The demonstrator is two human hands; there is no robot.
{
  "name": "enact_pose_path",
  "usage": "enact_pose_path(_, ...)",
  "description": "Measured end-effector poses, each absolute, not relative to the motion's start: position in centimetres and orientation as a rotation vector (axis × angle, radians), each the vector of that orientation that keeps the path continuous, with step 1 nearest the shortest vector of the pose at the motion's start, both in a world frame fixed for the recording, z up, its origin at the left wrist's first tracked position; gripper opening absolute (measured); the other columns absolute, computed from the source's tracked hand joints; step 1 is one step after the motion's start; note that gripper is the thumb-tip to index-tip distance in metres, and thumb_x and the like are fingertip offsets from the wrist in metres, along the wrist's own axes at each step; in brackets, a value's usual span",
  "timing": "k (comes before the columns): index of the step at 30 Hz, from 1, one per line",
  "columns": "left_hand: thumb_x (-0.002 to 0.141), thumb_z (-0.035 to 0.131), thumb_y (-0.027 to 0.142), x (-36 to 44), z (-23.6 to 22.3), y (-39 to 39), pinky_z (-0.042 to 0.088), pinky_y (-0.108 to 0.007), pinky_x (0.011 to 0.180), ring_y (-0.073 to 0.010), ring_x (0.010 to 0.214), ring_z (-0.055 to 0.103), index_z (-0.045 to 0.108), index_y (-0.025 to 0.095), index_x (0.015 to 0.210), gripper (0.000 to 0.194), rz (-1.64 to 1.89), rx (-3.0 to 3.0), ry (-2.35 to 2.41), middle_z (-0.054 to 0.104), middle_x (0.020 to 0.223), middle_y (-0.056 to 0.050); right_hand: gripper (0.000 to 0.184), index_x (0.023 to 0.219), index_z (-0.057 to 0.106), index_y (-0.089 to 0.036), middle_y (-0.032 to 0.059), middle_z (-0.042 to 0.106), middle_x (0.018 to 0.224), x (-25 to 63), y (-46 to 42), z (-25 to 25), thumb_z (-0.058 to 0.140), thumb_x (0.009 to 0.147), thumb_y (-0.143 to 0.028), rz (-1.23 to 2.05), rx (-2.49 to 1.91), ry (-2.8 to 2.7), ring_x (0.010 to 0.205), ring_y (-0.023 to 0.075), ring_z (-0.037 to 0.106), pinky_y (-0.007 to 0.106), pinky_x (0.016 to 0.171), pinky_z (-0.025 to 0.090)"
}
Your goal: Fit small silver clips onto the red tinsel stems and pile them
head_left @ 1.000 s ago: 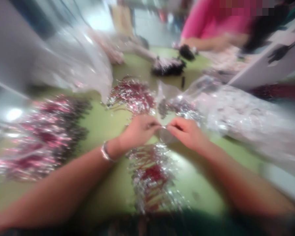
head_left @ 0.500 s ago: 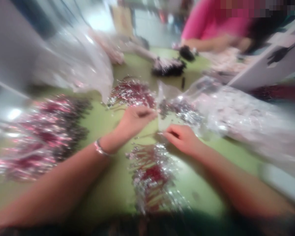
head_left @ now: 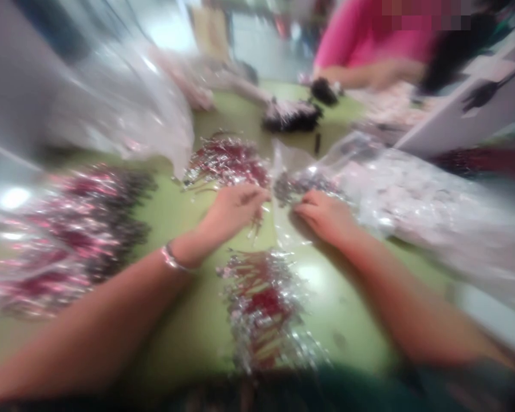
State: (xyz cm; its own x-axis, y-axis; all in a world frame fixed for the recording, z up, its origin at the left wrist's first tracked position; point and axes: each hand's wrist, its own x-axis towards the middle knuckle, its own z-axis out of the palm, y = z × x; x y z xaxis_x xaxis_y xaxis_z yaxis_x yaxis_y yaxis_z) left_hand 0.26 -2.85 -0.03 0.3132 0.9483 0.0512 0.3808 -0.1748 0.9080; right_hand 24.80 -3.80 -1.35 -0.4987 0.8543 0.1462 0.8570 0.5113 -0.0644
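Note:
My left hand is closed in a pinch, and a short reddish strand with shiny ends hangs below its fingertips. Just beyond it lies a loose heap of red strands with silvery ends. My right hand has its fingers pressed together at the near edge of small dark and silvery pieces on clear plastic. Whatever those fingers hold is too blurred to make out. Between my forearms, nearer my body, a layered pile of similar red strands rests on the green table.
A wide pile of pink-red shiny strands with dark ends lies left. Clear plastic sheeting rises behind it. A bulky bag of whitish pieces fills the right side. Dark-tipped bundles lie farther back, near a co-worker in a pink top.
My right hand has moved away from me and slightly right, from the table's middle to the small pieces. My left hand stays nearly in place; the strand now hangs below its fingers.

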Motion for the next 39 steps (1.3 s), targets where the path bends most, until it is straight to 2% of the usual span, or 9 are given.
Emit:
enact_pose_path(4, 0.089, 0.057, 0.033, 0.4, -0.4, -3.0, 0.045, -0.025, 0.06, -0.0108, 0.06, 0.057, 0.068, 0.018, 0.074, 0.024, 0.789, 1.884, 1.203, 0.065, 0.065, 0.0, 0.026, 0.093, 0.067, -0.02, 0.0111, 0.067, 0.102, 23.8, -4.3, -1.7, 0.042, 0.096, -0.026, -0.054, -1.517, -2.548, 0.09, 0.0227, 0.057, 0.033, 0.066, 0.038)
enact_pose_path(10, 0.089, 0.057, 0.033, 0.9, -1.6, -3.6, 0.042, -0.026, 0.058, -0.0111, 0.059, 0.055, 0.072, 0.02, 0.077, 0.023, 0.767, 2.073, 1.156, 0.065, 0.063, 0.001, 0.016, 0.091, 0.061, -0.021, 0.0035, 0.067, 0.081, 22.1, -6.2, -0.3, 0.047, 0.09, -0.029, 0.369, -1.485, -2.125, 0.069, 0.0158, 0.057, 0.03, 0.067, 0.042)
enact_pose_path(19, 0.093, 0.052, 0.034, 0.8, -1.6, -4.1, 0.043, -0.025, 0.057, -0.0109, 0.058, 0.056, 0.073, 0.021, 0.081, 0.028, 0.737, 2.101, 1.065, 0.065, 0.064, 0.001, 0.017, 0.088, 0.064, -0.023, 0.0024, 0.068, 0.082, 20.8, -7.2, -0.2, 0.048, 0.091, -0.029, 0.511, -1.359, -2.054, 0.075, 0.016, 0.06, 0.031, 0.071, 0.043)
enact_pose_path(24, 0.093, 0.05, 0.03, 0.2, -1.7, -4.1, 0.04, -0.027, 0.06, -0.0145, 0.067, 0.058, 0.073, 0.023, 0.091, 0.024, 0.697, 2.54, 1.074, 0.07, 0.076, -0.003, 0.016, 0.08, 0.063, -0.023, -0.0001, 0.067, 0.075, 21.4, -7.1, 0.6, 0.051, 0.089, -0.029, 0.663, -1.359, -2.129, 0.069, 0.0143, 0.058, 0.029, 0.067, 0.042)
enact_pose_path(28, 0.089, 0.052, 0.028, -0.1, -1.8, -4.1, 0.033, -0.028, 0.053, -0.0167, 0.065, 0.055, 0.072, 0.023, 0.105, 0.025, 0.508, 2.896, 0.856, 0.067, 0.074, -0.005, 0.016, 0.072, 0.061, -0.022, -0.0016, 0.064, 0.067, 21.3, -7.2, 0.8, 0.053, 0.085, -0.028, 0.822, -1.42, -2.149, 0.064, 0.0133, 0.055, 0.028, 0.063, 0.04)
enact_pose_path(30, 0.09, 0.053, 0.03, -0.2, -1.8, -3.9, 0.034, -0.028, 0.053, -0.0168, 0.064, 0.055, 0.071, 0.023, 0.109, 0.027, 0.423, 2.923, 0.781, 0.067, 0.075, -0.005, 0.018, 0.068, 0.06, -0.021, -0.0021, 0.062, 0.063, 21.2, -7.2, 0.7, 0.054, 0.085, -0.028, 0.876, -1.452, -2.139, 0.061, 0.0127, 0.055, 0.028, 0.062, 0.039)
enact_pose_path(32, 0.091, 0.051, 0.028, -0.4, -1.3, -3.6, 0.038, -0.028, 0.058, -0.0168, 0.068, 0.057, 0.072, 0.022, 0.105, 0.026, 0.386, 2.858, 0.795, 0.069, 0.079, -0.006, 0.02, 0.068, 0.06, -0.021, -0.0017, 0.063, 0.063, 21.1, -7.0, 0.6, 0.054, 0.085, -0.028, 0.89, -1.477, -2.112, 0.062, 0.0126, 0.056, 0.028, 0.062, 0.04)
enact_pose_path(36, 0.096, 0.043, 0.027, -1.2, 0.5, -2.6, 0.045, -0.028, 0.073, -0.0159, 0.081, 0.061, 0.069, 0.021, 0.111, 0.03, 0.732, 2.525, 0.995, 0.072, 0.093, -0.006, 0.016, 0.073, 0.063, -0.021, -0.0006, 0.068, 0.071, 21.4, -6.8, 0.6, 0.054, 0.085, -0.025, 0.884, -1.414, -2.208, 0.065, 0.0128, 0.058, 0.029, 0.065, 0.043)
enact_pose_path(39, 0.097, 0.043, 0.032, -1.5, 1.3, -2.2, 0.043, -0.028, 0.068, -0.0147, 0.073, 0.06, 0.068, 0.02, 0.104, 0.029, 0.908, 2.302, 1.314, 0.071, 0.087, -0.004, 0.017, 0.077, 0.067, -0.021, -0.0004, 0.07, 0.075, 21.5, -6.9, 1.0, 0.054, 0.087, -0.027, 1.083, -1.214, -2.375, 0.068, 0.0123, 0.061, 0.029, 0.068, 0.045)
